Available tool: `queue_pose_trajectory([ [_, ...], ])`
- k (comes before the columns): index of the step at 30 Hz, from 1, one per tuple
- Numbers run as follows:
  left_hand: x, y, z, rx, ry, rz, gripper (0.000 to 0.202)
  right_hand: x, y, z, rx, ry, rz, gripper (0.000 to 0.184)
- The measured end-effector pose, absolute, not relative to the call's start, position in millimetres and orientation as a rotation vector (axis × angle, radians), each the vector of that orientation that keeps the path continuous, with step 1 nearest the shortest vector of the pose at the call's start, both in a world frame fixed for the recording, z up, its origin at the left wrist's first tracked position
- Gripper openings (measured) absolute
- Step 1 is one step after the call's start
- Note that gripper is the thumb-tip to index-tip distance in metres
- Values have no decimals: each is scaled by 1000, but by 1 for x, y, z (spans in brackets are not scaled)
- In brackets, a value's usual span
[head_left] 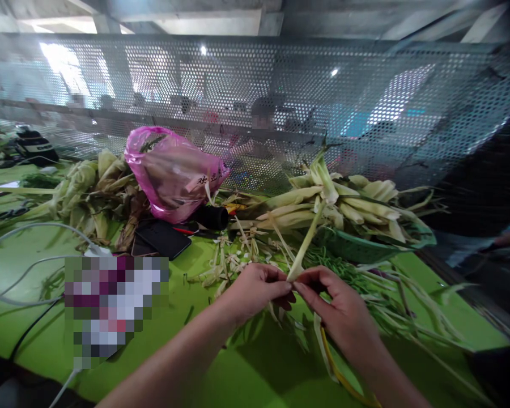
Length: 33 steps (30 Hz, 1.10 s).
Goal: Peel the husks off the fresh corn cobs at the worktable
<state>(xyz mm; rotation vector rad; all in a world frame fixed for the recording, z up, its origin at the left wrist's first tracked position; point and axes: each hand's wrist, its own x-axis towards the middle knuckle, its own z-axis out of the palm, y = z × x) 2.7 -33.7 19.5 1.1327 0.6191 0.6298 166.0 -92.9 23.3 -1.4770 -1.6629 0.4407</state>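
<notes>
While I view this through the head camera, both hands are out over the green bench [174, 354], working the near end of one pale husk strip [308, 243]. The left hand [255, 290] pinches it between thumb and forefinger; the right hand [335, 297] pinches right beside, fingertips nearly meeting. The strip slopes up and away from the fingers, its flared far end in front of the husk pile [365, 207] in the green basket [408, 247]; I can't tell if it rests there. A yellowish strip [326, 354] hangs below the right hand; what holds it is hidden. Step in hand looks like fine fingertip work on that narrow end, tearing or twisting, I can't tell which. Next move, I judge, calls for a firm left pinch and small, controlled right-hand motion, since the end looks thin enough to slip or split.
</notes>
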Motion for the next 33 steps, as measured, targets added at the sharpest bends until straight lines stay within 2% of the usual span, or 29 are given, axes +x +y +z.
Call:
queue_pose_trajectory([
  [8,5,-32,12,971,651,687,21,168,-91,27,-1207,-1804,287,7],
  [14,3,-31,15,935,637,671,19,169,-91,30,-1277,-1813,215,9],
  [28,4,-34,18,1468,736,752,12,165,-90,26,-1512,-1596,504,17],
  [33,5,-34,18,1257,710,727,16,165,-92,24,-1409,-1620,402,12],
])
